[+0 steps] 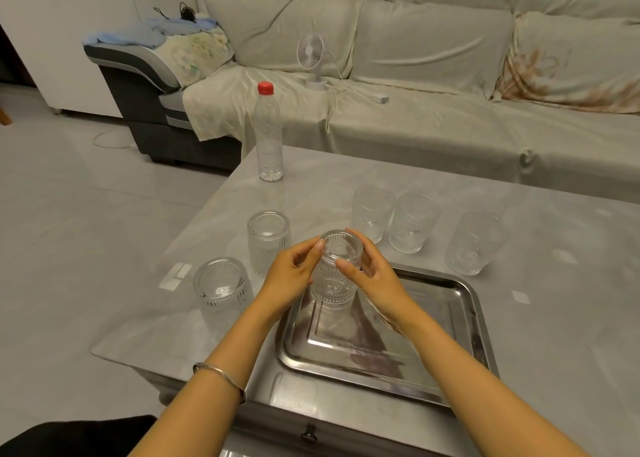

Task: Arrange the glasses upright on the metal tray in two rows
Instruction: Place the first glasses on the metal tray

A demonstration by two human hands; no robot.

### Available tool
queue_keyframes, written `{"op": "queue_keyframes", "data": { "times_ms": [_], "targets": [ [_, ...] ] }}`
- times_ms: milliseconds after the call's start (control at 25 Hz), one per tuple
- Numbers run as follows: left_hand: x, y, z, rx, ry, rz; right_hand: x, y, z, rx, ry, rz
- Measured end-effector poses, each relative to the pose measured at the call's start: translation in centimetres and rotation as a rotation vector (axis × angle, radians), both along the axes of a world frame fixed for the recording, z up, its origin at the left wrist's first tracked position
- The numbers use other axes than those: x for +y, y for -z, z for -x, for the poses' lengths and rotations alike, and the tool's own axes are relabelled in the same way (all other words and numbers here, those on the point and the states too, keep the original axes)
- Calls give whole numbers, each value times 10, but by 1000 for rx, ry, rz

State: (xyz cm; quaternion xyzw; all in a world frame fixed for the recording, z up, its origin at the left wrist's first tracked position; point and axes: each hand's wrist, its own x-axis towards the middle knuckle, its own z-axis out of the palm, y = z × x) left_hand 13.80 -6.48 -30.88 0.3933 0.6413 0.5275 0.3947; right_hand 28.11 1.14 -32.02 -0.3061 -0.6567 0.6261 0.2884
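We are working over the metal tray (467,318), which is lying at the near edge of the table (346,186) with nothing standing on it yet. Just above its far left corner, our left hand (291,276) and right hand (372,276) are closing on a ribbed glass (336,273) from either side, fingers wrapping its wall and thumbs near its top end. It looks to be base-up, though the clear glass makes that hard to tell. We judge this to be the first placement, with the whole arrangement yet to be built.

To the left, beside the tray, two glasses are resting on the table: the near glass (221,290) and the left glass (268,242), both seemingly inverted. Beyond the tray, three upright glasses (414,224) are standing in a loose line. Farther off, a water bottle (268,134) is standing at the table's far corner.

Next we will need to turn the held glass mouth-up if it is inverted, then set it into a tray corner, leaving room for two rows.
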Motion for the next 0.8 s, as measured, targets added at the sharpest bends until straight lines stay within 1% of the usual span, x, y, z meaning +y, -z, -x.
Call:
{"op": "queue_keyframes", "data": {
  "times_ms": [600, 720, 800],
  "targets": [
    [4, 11, 6, -23, -3, -13, 2, 13, 5, 15, 17, 57],
    [0, 7, 1, -2, -74, -28, 1, 7, 3, 8, 4, 103],
    [-8, -6, -2, 50, -122, -50, -1, -2, 0, -19, 17, 85]
  ]
}}
